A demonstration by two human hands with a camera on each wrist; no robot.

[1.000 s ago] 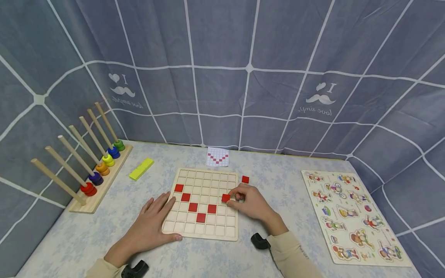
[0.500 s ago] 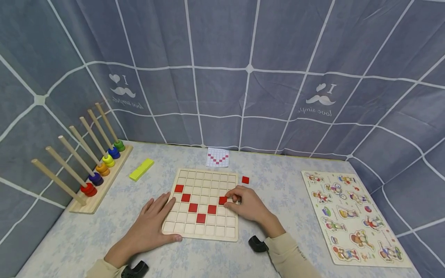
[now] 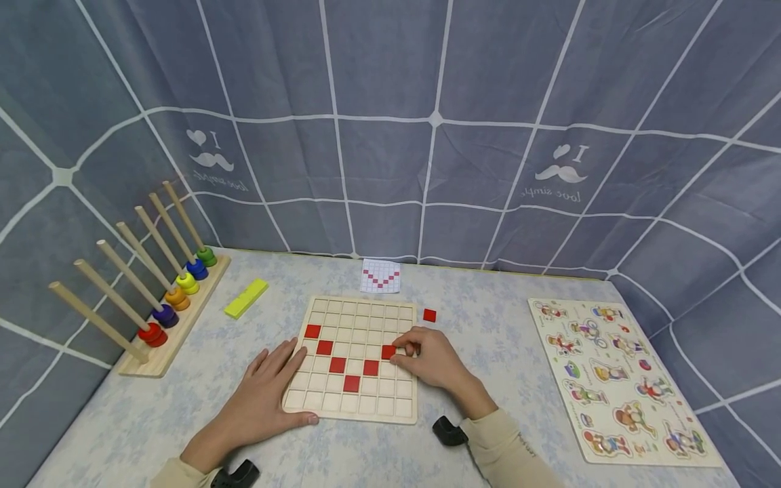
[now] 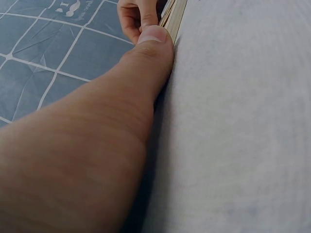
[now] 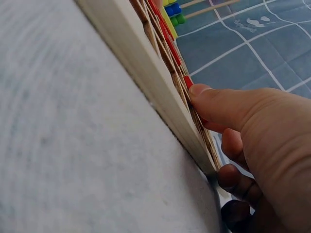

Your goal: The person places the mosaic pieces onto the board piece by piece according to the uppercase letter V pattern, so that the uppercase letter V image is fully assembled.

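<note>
A wooden grid board (image 3: 360,318) lies on the table, with several red square tiles set in its cells in a descending then rising line, such as the lowest tile (image 3: 351,383). My right hand (image 3: 430,356) pinches a red tile (image 3: 388,352) between thumb and fingers at a cell on the board's right side; the right wrist view shows the thumb (image 5: 214,99) against the tile's edge. My left hand (image 3: 262,393) rests with spread, straight fingers along the board's left and lower-left edge. Another red tile (image 3: 430,315) lies on the table beyond the board's right edge.
Behind the board lies a small pattern card (image 3: 381,276) with a red V of squares. A wooden peg rack with coloured rings (image 3: 177,298) and a yellow-green block (image 3: 247,298) stand left. A picture puzzle board (image 3: 622,383) lies right. A grey curtain (image 3: 390,163) hangs behind.
My right hand has moved slightly left and nearer with the red tile, from the board's right column to the cell beside it. The left hand has stayed in place.
</note>
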